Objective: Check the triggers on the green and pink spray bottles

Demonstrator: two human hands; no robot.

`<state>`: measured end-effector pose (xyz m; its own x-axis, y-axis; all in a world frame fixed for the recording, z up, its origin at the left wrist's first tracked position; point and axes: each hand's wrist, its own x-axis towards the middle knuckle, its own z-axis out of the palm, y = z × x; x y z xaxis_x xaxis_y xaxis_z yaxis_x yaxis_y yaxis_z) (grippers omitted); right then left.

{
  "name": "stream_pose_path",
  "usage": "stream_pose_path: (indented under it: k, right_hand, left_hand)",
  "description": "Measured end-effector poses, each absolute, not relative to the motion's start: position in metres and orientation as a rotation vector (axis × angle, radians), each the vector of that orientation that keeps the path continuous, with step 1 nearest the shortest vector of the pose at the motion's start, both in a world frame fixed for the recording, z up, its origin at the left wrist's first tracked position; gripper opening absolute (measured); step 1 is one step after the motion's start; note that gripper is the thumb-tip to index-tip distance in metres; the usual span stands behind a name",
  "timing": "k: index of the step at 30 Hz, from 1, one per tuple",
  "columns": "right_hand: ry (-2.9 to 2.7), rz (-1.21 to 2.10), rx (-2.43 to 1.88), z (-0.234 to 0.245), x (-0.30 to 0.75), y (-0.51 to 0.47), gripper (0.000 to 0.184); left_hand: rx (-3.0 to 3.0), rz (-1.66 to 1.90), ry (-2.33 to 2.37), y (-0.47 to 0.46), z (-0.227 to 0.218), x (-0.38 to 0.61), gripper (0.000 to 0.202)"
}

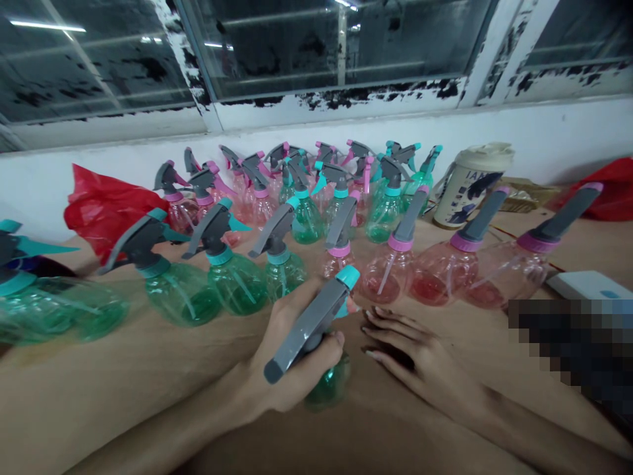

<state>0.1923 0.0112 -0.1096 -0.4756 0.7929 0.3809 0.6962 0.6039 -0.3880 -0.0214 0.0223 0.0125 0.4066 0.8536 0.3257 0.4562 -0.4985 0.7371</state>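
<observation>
My left hand (297,356) is wrapped round the neck of a green spray bottle (330,382), just under its grey and teal trigger head. The bottle stands near the front middle of the table, and my fingers hide its collar. To its right, my right hand (415,349) rests palm down at the table, fingers stretched out and holding nothing. Just beyond both hands runs a row of spray bottles: green ones with teal collars, such as this green bottle (242,284), on the left, and pink ones, such as this pink bottle (383,280), on the right.
Several more pink and green spray bottles crowd the back by the white wall (544,132). A red plastic bag (109,211) lies at left, another red bag (608,188) at far right. A printed cup (467,188) stands behind a white box (591,287).
</observation>
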Motion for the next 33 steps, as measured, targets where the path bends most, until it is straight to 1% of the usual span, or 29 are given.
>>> stream_pose_path:
  k: [7,16,21,26,33]
  right_hand:
    - [-2.331,0.255,-1.132,-0.1103,0.1946,0.0134,0.032]
    - [-2.339,0.237,-1.15,-0.1071,0.1942,0.0121,0.033]
    - [-2.358,0.226,-1.173,-0.1072,0.1941,0.0117,0.032]
    - [-2.374,0.218,-1.19,-0.1067,0.1937,0.0115,0.033]
    - [-2.361,0.214,-1.169,-0.1091,0.1946,0.0122,0.033]
  left_hand:
    - [2.102,1.032,1.132,0.0195,0.0098,-0.019,0.017]
    - [2.123,1.069,1.156,0.018,0.0057,-0.0187,0.01]
    - [2.153,1.085,1.145,0.0186,0.0059,-0.0186,0.012]
    - [2.172,1.082,1.16,0.0171,0.0045,-0.0185,0.008]
    - [2.139,1.085,1.141,0.0175,0.0041,-0.0191,0.008]
